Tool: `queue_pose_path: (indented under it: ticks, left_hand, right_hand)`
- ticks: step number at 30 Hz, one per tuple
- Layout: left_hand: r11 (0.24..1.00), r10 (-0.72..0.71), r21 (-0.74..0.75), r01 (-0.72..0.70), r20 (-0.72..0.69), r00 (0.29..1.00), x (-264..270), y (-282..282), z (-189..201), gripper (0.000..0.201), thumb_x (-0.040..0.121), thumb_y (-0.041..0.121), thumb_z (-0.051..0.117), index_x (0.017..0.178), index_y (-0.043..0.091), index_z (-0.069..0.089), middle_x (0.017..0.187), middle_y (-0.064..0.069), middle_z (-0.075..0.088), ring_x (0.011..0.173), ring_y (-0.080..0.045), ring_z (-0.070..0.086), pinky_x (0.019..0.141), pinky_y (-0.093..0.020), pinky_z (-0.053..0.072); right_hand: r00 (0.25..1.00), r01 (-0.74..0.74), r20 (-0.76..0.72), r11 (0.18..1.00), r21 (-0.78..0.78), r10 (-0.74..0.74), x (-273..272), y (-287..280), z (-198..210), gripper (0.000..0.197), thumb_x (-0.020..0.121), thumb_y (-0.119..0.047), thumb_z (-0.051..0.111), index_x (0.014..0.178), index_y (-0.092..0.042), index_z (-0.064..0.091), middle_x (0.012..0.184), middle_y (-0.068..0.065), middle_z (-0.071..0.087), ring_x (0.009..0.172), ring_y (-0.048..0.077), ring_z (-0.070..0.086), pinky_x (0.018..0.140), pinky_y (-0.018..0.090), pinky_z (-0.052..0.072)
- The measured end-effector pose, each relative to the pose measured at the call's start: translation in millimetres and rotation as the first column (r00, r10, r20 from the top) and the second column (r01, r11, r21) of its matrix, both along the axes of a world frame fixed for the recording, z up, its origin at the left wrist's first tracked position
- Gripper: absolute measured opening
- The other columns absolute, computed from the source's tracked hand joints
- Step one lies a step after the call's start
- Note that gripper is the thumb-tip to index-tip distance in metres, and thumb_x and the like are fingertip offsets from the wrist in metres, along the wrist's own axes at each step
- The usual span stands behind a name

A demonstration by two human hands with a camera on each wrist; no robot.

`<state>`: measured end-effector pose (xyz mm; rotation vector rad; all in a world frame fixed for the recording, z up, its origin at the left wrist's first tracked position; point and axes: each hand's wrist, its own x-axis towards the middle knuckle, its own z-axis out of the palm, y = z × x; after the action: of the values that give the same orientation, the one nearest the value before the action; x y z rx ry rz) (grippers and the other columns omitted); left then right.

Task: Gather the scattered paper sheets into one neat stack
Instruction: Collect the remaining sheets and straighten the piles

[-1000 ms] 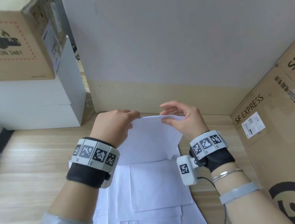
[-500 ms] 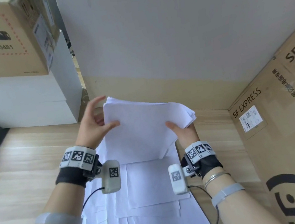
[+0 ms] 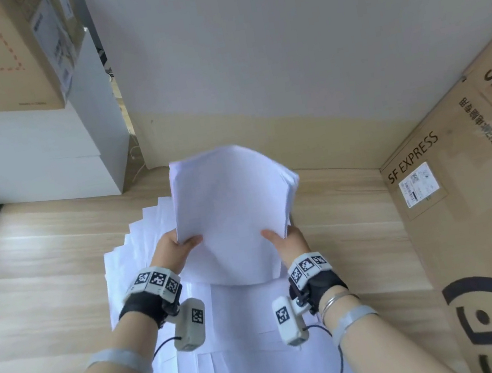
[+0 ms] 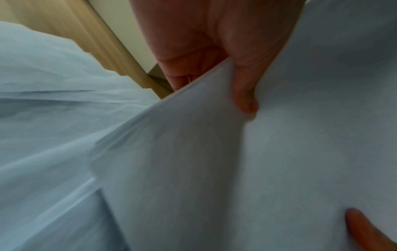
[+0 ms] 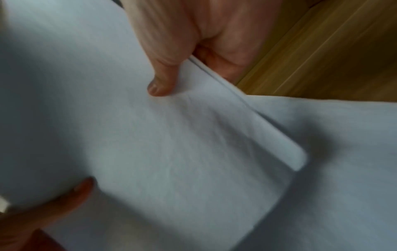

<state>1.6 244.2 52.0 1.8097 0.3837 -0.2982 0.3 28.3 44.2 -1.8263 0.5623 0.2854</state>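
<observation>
Sheets (image 3: 230, 215) stand raised above the floor, long axis running away, near corners pinched by left hand (image 3: 172, 252) and right hand (image 3: 289, 241); more paper (image 3: 242, 349) lies beneath, seemingly still fanned.

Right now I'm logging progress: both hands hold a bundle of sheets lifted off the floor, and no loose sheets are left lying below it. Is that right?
Not quite. The left hand and right hand do hold the bundle up, but the head view shows loose sheets spread on the wooden floor beneath it.
</observation>
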Motion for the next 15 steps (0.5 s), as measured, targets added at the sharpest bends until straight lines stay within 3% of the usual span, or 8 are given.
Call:
queue_pose_path:
  ticks: [2, 6, 11, 13, 15]
  left_hand:
    - [1.000, -0.020, -0.009, 0.020, -0.001, 1.000, 3.9, 3.3, -2.7, 0.009, 0.082, 0.004, 0.064, 0.091, 0.006, 0.063, 0.094, -0.010, 0.063, 0.086, -0.022, 0.057, 0.080, -0.031, 0.043]
    - [0.990, 0.021, -0.135, -0.033, -0.094, 0.995, -1.5, 15.3, -13.7, 0.024, 0.081, 0.004, 0.066, 0.104, 0.007, 0.061, 0.084, -0.004, 0.065, 0.078, -0.022, 0.060, 0.083, -0.037, 0.047]
    - [0.985, 0.141, -0.075, -0.156, -0.176, 0.974, -21.2, 28.0, -37.1, 0.008, 0.085, 0.001, 0.059, 0.085, 0.009, 0.059, 0.075, -0.008, 0.058, 0.075, -0.024, 0.053, 0.077, -0.037, 0.043]
    - [0.975, 0.215, -0.025, -0.222, -0.169, 0.962, -31.6, 36.3, -42.2, 0.013, 0.086, 0.000, 0.058, 0.098, 0.004, 0.057, 0.075, -0.009, 0.056, 0.072, -0.024, 0.050, 0.070, -0.032, 0.042]
    - [0.959, 0.272, -0.029, -0.281, -0.174, 0.947, -41.5, 46.6, -47.8, 0.020, 0.086, -0.001, 0.057, 0.104, 0.004, 0.055, 0.072, -0.007, 0.054, 0.065, -0.022, 0.048, 0.061, -0.029, 0.040]
  right_hand:
    - [1.000, -0.021, 0.022, 0.999, -0.027, 0.022, 6.4, 0.8, -1.1, 0.028, 0.087, -0.018, 0.063, 0.108, 0.000, 0.065, 0.111, 0.017, 0.068, 0.098, 0.025, 0.062, 0.086, 0.026, 0.043]
    - [0.996, -0.080, -0.033, 0.996, -0.049, 0.078, 10.3, 3.3, -10.0, 0.031, 0.086, -0.019, 0.064, 0.111, 0.000, 0.064, 0.113, 0.016, 0.067, 0.107, 0.028, 0.062, 0.090, 0.028, 0.044]
    - [0.966, -0.240, -0.106, 0.970, -0.045, 0.234, -0.6, 5.3, -23.5, 0.032, 0.094, -0.034, 0.050, 0.113, -0.010, 0.061, 0.109, 0.009, 0.063, 0.106, 0.023, 0.057, 0.093, 0.028, 0.042]
    - [0.979, -0.195, -0.107, 0.959, -0.206, 0.176, -5.2, -4.9, -35.2, 0.035, 0.092, -0.033, 0.051, 0.121, -0.014, 0.058, 0.125, 0.007, 0.058, 0.116, 0.025, 0.053, 0.099, 0.029, 0.040]
    - [0.984, -0.148, -0.157, 0.880, -0.452, 0.084, -12.6, -18.5, -43.9, 0.045, 0.086, -0.028, 0.061, 0.129, -0.017, 0.050, 0.135, 0.010, 0.048, 0.123, 0.030, 0.046, 0.101, 0.032, 0.037]
